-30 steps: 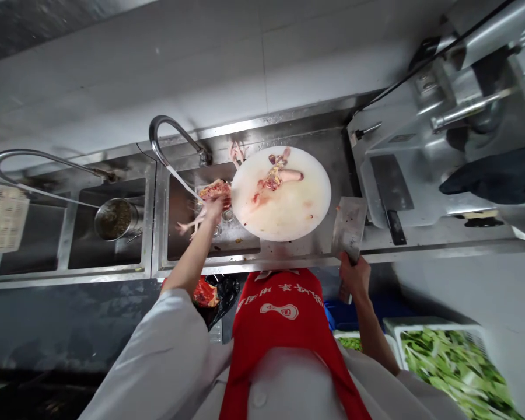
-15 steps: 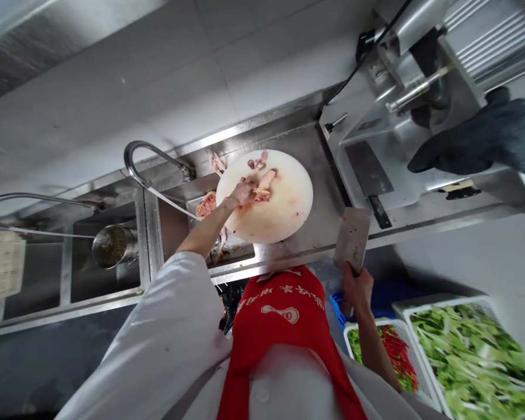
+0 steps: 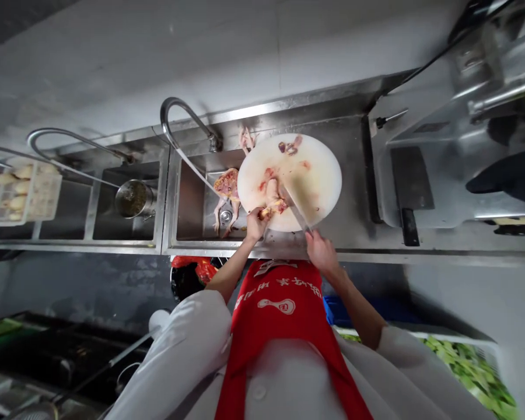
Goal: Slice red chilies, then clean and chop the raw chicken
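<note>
A round white cutting board [image 3: 321,166] lies over the metal counter and part of the sink. On its near left part rests a piece of raw poultry [image 3: 272,195], and my left hand [image 3: 256,224] grips its near end. My right hand [image 3: 322,252] is closed around the handle of a cleaver [image 3: 298,204]. The blade, smeared by motion, is over the board just right of the meat; whether it touches the meat I cannot tell. Small dark giblets [image 3: 291,146] lie near the board's far edge.
Left of the board, a sink holds a poultry carcass [image 3: 227,184] under a curved faucet [image 3: 188,111]. A metal pot [image 3: 133,198] stands in another sink. On the right lie a second cleaver [image 3: 411,178] and a dark glove [image 3: 507,175]. A crate of greens [image 3: 468,364] stands below right.
My right hand has brought the cleaver from beside the counter up over the board. My left hand has drawn the poultry piece nearer and turned it. The view has shifted left.
</note>
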The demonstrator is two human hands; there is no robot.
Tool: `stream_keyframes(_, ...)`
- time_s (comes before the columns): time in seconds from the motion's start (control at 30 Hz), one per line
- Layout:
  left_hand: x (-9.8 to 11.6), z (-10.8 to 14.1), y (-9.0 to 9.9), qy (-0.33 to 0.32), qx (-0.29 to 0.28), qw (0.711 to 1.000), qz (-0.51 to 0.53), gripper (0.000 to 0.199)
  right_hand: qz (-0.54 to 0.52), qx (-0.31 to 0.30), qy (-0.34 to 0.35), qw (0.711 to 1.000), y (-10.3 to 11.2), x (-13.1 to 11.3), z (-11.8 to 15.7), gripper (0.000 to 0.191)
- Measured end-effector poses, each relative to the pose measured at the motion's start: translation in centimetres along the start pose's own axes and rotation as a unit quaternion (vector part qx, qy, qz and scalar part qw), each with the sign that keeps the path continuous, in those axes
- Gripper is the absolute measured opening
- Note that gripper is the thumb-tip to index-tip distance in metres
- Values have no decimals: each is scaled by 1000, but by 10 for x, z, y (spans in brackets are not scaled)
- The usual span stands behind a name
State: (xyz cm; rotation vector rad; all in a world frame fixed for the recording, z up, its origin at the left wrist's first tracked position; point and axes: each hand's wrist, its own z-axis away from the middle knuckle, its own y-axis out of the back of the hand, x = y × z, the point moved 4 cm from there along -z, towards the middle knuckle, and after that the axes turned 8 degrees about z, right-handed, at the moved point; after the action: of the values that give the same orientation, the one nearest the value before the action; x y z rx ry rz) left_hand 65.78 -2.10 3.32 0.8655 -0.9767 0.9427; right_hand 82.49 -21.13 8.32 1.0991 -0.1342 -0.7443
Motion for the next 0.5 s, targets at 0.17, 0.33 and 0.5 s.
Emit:
stream_keyframes(0.17, -6, 0, -6, -42, -35, 998, -33, 12, 33, -37, 64, 997, -7, -76, -23, 38)
stream_keyframes(0.33, -20, -5, -5, -17, -45, 998, -30, 15, 65, -69, 15, 995, -38, -77, 11, 37)
stream_keyframes(0.5, -24, 1, -9, -36, -74, 997, -1, 20, 77, -52, -15, 996, -29, -102, -4, 36)
